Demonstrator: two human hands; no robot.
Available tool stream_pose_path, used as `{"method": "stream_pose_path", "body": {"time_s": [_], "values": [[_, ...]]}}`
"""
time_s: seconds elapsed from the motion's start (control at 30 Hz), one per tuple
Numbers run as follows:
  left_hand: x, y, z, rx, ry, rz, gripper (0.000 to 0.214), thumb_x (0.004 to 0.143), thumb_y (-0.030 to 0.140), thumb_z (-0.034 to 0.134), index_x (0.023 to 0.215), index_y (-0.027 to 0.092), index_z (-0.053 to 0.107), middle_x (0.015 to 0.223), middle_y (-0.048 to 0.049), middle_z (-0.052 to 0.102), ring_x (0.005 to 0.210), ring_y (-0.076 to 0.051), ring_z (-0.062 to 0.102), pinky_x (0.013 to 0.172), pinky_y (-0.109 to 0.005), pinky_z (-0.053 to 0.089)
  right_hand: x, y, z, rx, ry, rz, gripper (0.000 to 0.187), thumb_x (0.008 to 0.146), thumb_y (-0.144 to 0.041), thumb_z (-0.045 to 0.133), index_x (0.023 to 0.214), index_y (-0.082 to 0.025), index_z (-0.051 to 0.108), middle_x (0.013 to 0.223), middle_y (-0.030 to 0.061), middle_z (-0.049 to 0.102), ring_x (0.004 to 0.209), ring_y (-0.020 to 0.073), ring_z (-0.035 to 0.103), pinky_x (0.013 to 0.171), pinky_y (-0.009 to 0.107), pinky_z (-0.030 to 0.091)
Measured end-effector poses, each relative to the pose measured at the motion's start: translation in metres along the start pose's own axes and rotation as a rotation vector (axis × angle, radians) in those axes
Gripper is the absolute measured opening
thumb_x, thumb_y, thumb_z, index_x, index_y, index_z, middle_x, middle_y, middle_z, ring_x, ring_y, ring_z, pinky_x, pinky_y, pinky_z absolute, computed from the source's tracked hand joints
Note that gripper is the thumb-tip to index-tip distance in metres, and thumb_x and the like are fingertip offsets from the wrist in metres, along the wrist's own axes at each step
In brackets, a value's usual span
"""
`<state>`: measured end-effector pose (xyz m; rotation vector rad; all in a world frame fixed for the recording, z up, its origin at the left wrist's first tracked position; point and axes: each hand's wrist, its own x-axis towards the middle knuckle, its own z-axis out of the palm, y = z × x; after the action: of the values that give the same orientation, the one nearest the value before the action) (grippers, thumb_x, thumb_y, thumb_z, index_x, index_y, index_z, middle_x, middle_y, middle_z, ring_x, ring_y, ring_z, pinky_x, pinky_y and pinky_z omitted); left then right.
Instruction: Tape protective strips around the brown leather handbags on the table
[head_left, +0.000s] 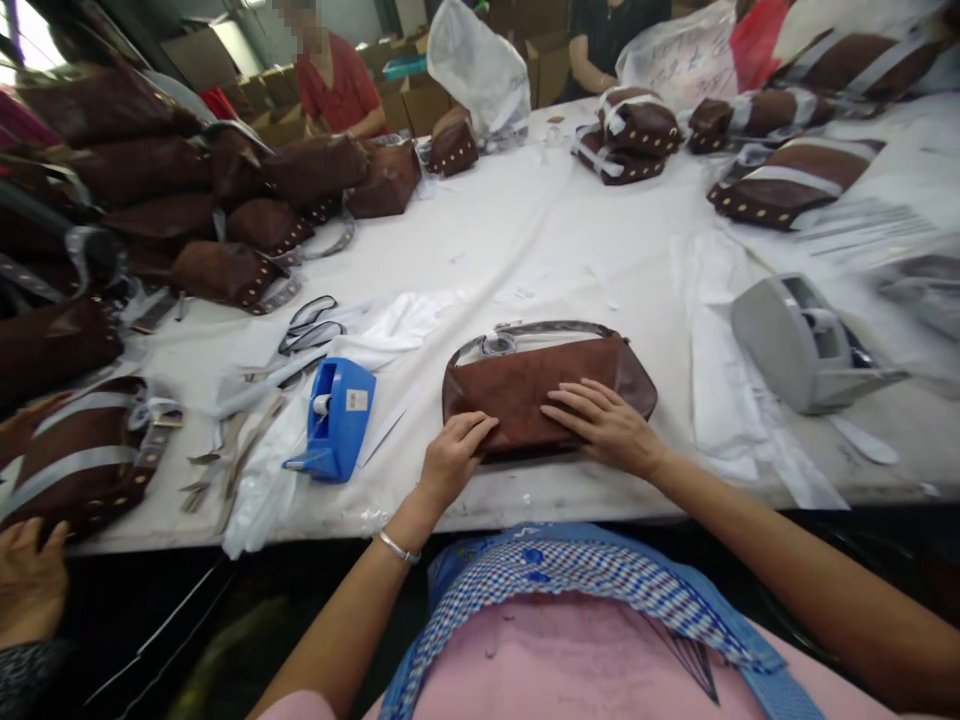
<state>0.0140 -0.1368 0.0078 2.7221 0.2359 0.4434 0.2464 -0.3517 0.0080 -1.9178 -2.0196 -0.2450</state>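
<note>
Brown bag [529, 385]: on the white table [555, 255], near edge;
Left hand [454, 455]: fingers bunched at near-left corner; can't tell from here if pinching;
Right hand [606, 425]: fingers slightly spread, flat on front;
Pressing: probably best light, even, corner steadied;
Panel [510, 385]: matte, suede-like; glossier ends [636, 380]; arched strap [562, 327].

A silver bangle [398, 547] circles the left wrist [415, 520], and a blue apron [451, 566] with checked band [600, 568] overlies a pink top [555, 655].

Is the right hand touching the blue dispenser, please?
No, the right hand lies on the brown bag, well apart from the blue dispenser.
</note>
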Motion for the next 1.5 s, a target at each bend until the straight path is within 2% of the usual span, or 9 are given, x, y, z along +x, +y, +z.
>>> {"method": "stream_pose_path", "body": {"time_s": [0.13, 0.23, 0.37, 0.53, 0.73, 0.93, 1.13, 1.27, 1.5], "values": [[0.021, -0.002, -0.019, -0.11, -0.054, -0.146, 0.03, 0.09, 0.013, 0.057, 0.114, 0.026, 0.069, 0.109, -0.0016, 0.075, 0.101, -0.019, 0.069, 0.091, -0.032, 0.055, 0.016, 0.005, -0.009, 0.02, -0.022, 0.115, 0.042, 0.092, -0.014, 0.057, 0.131, -0.027, 0.066, 0.116, 0.0045, 0.073, 0.102, 0.0209, 0.066, 0.086, 0.032, 0.054], [0.043, -0.002, -0.04, -0.166, -0.132, -0.177, 0.02, 0.09, 0.024, 0.063, 0.109, 0.028, 0.07, 0.1, 0.0022, 0.077, 0.091, -0.017, 0.072, 0.083, -0.028, 0.054, 0.035, 0.017, -0.022, 0.131, -0.099, 0.214, 0.03, 0.088, -0.018, 0.062, 0.109, -0.032, 0.077, 0.102, -0.0038, 0.076, 0.086, 0.0158, 0.069, 0.068, 0.025, 0.049], [0.052, 0.008, -0.053, -0.039, -0.234, -0.145, 0.031, 0.084, 0.029, 0.073, 0.114, 0.028, 0.066, 0.108, 0.0006, 0.074, 0.096, -0.02, 0.069, 0.081, -0.028, 0.053, 0.055, 0.033, -0.032, 0.225, -0.196, 0.254, 0.018, 0.086, -0.028, 0.067, 0.098, -0.034, 0.079, 0.09, -0.0072, 0.076, 0.079, 0.0158, 0.069, 0.064, 0.025, 0.044], [0.042, 0.013, -0.035, 0.325, -0.201, -0.069, 0.036, 0.077, 0.029, 0.079, 0.108, 0.025, 0.061, 0.104, -0.0027, 0.068, 0.1, -0.023, 0.064, 0.071, -0.028, 0.05, 0.057, 0.033, -0.028, 0.224, -0.236, 0.282, 0.017, 0.086, -0.03, 0.068, 0.099, -0.034, 0.078, 0.094, -0.0071, 0.076, 0.082, 0.0164, 0.068, 0.066, 0.026, 0.045], [0.032, -0.002, -0.015, 0.359, -0.172, -0.064, 0.021, 0.088, 0.018, 0.063, 0.108, 0.025, 0.063, 0.095, -0.0024, 0.067, 0.088, -0.02, 0.064, 0.068, -0.028, 0.047, 0.026, 0.014, -0.017, -0.036, -0.152, 0.023, 0.048, 0.087, -0.021, 0.066, 0.135, -0.025, 0.062, 0.117, 0.0079, 0.068, 0.104, 0.0251, 0.06, 0.084, 0.036, 0.048], [0.016, -0.009, -0.001, 0.382, -0.133, 0.0, 0.028, 0.097, 0.017, 0.049, 0.12, 0.024, 0.063, 0.091, -0.0051, 0.069, 0.083, -0.019, 0.064, 0.068, -0.027, 0.049, -0.001, 0.01, 0.005, -0.159, -0.001, 0.045, 0.05, 0.096, -0.01, 0.049, 0.143, -0.025, 0.055, 0.106, 0.0073, 0.07, 0.09, 0.0207, 0.059, 0.08, 0.032, 0.049], [-0.005, -0.009, 0.009, 0.406, -0.031, 0.079, 0.035, 0.1, 0.014, 0.041, 0.128, 0.019, 0.061, 0.114, -0.0094, 0.072, 0.104, -0.021, 0.067, 0.09, -0.032, 0.055, -0.009, 0.011, 0.019, -0.184, 0.082, 0.025, 0.044, 0.1, -0.011, 0.045, 0.137, -0.027, 0.06, 0.089, 0.0026, 0.072, 0.079, 0.0173, 0.06, 0.072, 0.029, 0.049], [-0.013, -0.004, 0.012, 0.404, 0.16, 0.165, 0.042, 0.099, 0.013, 0.045, 0.138, 0.023, 0.054, 0.137, -0.0092, 0.063, 0.133, -0.024, 0.054, 0.117, -0.046, 0.041, -0.011, 0.009, 0.018, -0.162, 0.115, 0.016, 0.049, 0.099, -0.009, 0.046, 0.144, -0.027, 0.053, 0.094, 0.0025, 0.074, 0.082, 0.0168, 0.063, 0.075, 0.028, 0.053], [-0.022, -0.013, 0.027, 0.314, 0.161, 0.261, 0.041, 0.099, 0.012, 0.043, 0.134, 0.026, 0.058, 0.123, -0.0045, 0.072, 0.116, -0.018, 0.066, 0.109, -0.037, 0.05, -0.016, 0.001, 0.015, -0.191, 0.17, -0.037, 0.054, 0.098, -0.006, 0.044, 0.147, -0.029, 0.049, 0.121, 0.002, 0.072, 0.105, 0.0184, 0.066, 0.093, 0.032, 0.054]]}}
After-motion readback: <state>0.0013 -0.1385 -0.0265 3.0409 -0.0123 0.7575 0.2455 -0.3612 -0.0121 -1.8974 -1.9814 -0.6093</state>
